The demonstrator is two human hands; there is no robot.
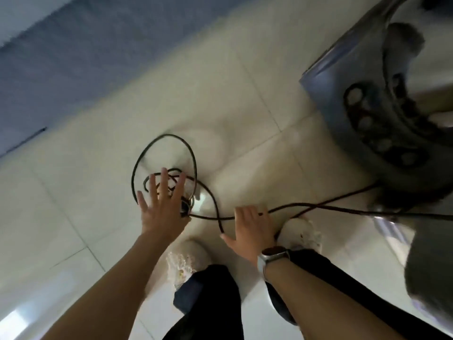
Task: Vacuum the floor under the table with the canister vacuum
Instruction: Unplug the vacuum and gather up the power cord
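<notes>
Far left: matte blue-grey wall (pixel 73 45) meeting glossy cream floor tiles (pixel 245 82) with thin grout lines. Left hand (pixel 163 207), fingers straight and spread, holds nothing, above a loose coil of thin black power cord (pixel 164 153) lying on the tiles. Cord runs right, crossing itself, under the right hand (pixel 252 229); its fingers bend down at the cord, grip cannot be confirmed. Silver-banded wristwatch (pixel 272 253) on that wrist. White shoes (pixel 301 233) beneath. Far right: blurred grey-blue rounded plastic canister vacuum (pixel 367 99), perforated dark vents, standing on the floor.
</notes>
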